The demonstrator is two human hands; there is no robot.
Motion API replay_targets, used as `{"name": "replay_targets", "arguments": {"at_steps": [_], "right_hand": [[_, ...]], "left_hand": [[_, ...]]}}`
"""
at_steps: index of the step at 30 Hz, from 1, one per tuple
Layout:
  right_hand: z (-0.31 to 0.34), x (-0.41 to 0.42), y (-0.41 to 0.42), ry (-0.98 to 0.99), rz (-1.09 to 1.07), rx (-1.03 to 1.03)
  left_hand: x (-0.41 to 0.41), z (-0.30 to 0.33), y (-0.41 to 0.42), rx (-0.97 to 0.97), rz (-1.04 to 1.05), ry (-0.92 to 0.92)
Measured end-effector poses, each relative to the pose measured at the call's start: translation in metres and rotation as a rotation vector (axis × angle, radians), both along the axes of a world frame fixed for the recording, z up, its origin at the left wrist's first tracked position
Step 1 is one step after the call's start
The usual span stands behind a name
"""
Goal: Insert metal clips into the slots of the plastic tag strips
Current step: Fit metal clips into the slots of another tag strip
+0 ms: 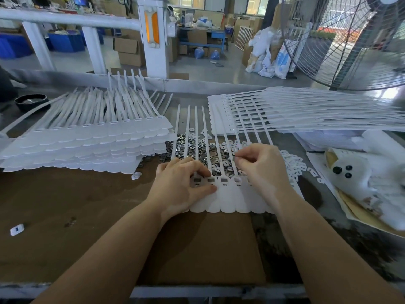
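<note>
Head view: the job looks to be mid-strip, clips going into the row of slots on the tag strip (228,198) that lies flat on the brown table (65,205) in front of the loose metal clips (197,148). The left hand (182,183) pinches the strip's left slots between curled fingers and thumb. The right hand (260,165), fingers curled, hovers over the right end; whether it holds a clip cannot be told. Next, probably, comes seating 1 clip squarely in an open slot.

Fan (350,40): large, wire-caged, far right beyond the table.
Black dish (31,102): far left on the table.
Cardboard boxes (129,50): on the floor behind the white post (154,36).
</note>
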State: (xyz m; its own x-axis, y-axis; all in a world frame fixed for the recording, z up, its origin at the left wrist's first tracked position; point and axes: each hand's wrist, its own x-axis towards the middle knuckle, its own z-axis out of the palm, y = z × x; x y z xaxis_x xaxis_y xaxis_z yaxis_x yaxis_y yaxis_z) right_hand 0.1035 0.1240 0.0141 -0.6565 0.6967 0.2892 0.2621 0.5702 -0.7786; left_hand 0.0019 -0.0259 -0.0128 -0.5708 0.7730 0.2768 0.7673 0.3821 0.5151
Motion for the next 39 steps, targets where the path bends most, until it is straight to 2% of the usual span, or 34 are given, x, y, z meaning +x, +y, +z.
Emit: {"name": "replay_targets", "arguments": {"at_steps": [19, 28, 34, 39], "right_hand": [[0.005, 0.02, 0.003, -0.301, 0.123, -0.088], [0.005, 0.025, 0.008, -0.26, 0.103, -0.113], [0.001, 0.024, 0.006, -0.189, 0.092, -0.061], [-0.013, 0.016, -0.003, -0.146, 0.001, 0.153]], "left_hand": [[0.0, 0.001, -0.001, 0.01, -0.011, -0.02], [0.0, 0.001, -0.001, 0.0, -0.003, -0.028], [0.0, 0.003, 0.0, -0.01, 0.001, -0.051], [-0.001, 0.006, 0.0, -0.006, 0.011, -0.088]]}}
